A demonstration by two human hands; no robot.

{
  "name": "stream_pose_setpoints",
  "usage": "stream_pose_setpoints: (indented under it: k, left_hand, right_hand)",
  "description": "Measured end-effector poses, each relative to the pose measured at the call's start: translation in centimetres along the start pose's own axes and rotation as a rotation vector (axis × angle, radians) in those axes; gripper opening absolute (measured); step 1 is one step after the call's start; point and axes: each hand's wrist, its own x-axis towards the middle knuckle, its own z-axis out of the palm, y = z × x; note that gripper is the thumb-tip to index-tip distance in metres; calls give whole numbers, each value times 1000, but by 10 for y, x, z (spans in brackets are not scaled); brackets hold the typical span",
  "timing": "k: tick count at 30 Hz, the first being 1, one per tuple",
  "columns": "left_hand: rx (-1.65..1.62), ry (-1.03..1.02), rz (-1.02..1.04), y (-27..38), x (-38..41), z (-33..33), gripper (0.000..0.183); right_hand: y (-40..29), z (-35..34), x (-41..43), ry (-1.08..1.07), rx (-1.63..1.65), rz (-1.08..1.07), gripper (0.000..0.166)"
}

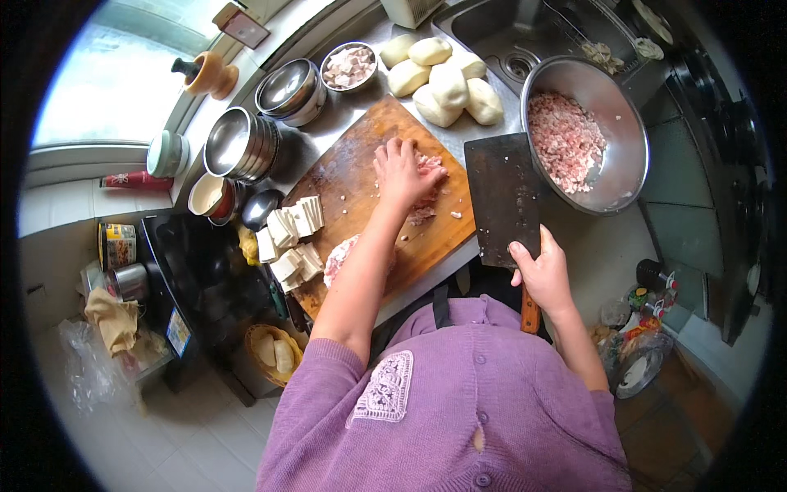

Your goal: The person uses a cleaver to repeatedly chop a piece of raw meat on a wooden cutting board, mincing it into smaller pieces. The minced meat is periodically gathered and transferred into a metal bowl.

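My right hand (pixel 544 267) grips the wooden handle of a dark cleaver (pixel 501 197). The blade points away from me, just off the right side of the wooden cutting board (pixel 344 157). Fingers spread, my left hand (pixel 403 169) lies over a pile of chopped pink meat (pixel 430 165) on the board; the palm side is hidden. Under my left forearm, another lump of meat (pixel 340 257) is partly covered. Sliced white blocks that look like tofu (pixel 292 222) sit at the board's left edge. Beyond the blade, minced meat (pixel 565 141) fills part of a large steel bowl (pixel 624 147).
Several pale dough lumps (pixel 447 85) sit behind the board. To their left are a bowl of diced meat (pixel 349 66) and stacked steel bowls (pixel 233 144). A sink (pixel 486 27) lies at the back. A yellow basket (pixel 251 335) stands low at left, bagged goods (pixel 639 332) low at right.
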Motion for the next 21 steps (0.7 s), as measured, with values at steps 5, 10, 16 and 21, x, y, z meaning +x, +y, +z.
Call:
stream_pose_setpoints:
  k: [5, 10, 16, 21]
  left_hand:
    - [211, -52, 67, 11, -11, -3, 46]
    - [251, 114, -252, 22, -30, 17, 48]
    - [104, 297, -430, 39, -38, 11, 59]
    - [-42, 487, -324, 27, -62, 1, 56]
  right_hand:
    - [6, -5, 15, -51, -12, 7, 31]
    - [2, -10, 41, -145, -187, 6, 34]
    - [-5, -8, 89, -138, -807, -465, 28]
    - [-31, 9, 116, -283, -1028, -622, 20]
